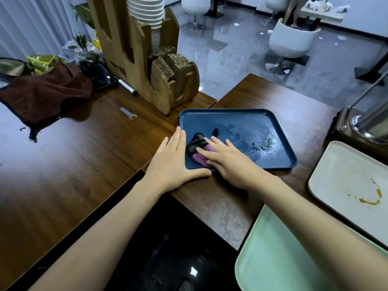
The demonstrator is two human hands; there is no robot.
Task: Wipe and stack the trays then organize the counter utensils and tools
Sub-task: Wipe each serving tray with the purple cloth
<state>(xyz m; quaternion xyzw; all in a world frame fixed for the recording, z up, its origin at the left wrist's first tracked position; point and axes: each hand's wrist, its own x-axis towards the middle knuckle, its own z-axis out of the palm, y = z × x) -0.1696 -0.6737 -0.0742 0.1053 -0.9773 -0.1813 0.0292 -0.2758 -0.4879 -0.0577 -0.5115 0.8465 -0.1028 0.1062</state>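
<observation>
A dark blue tray (247, 120) lies on the wooden counter, with water droplets and specks on its right half. My left hand (174, 160) lies flat against the tray's near-left corner, fingers apart. My right hand (228, 160) presses a purple and black cloth (198, 151) onto the tray's left part. A cream tray (340, 177) with an orange-brown stain sits at the right. A pale green tray (279, 259) lies at the lower right.
A small flat wrench (128, 113) and a marker pen (127, 86) lie on the left counter. A brown towel (42, 93) is spread at far left. A wooden holder (147, 59) carries paper cups and sleeves. A metal machine (369, 122) stands at right.
</observation>
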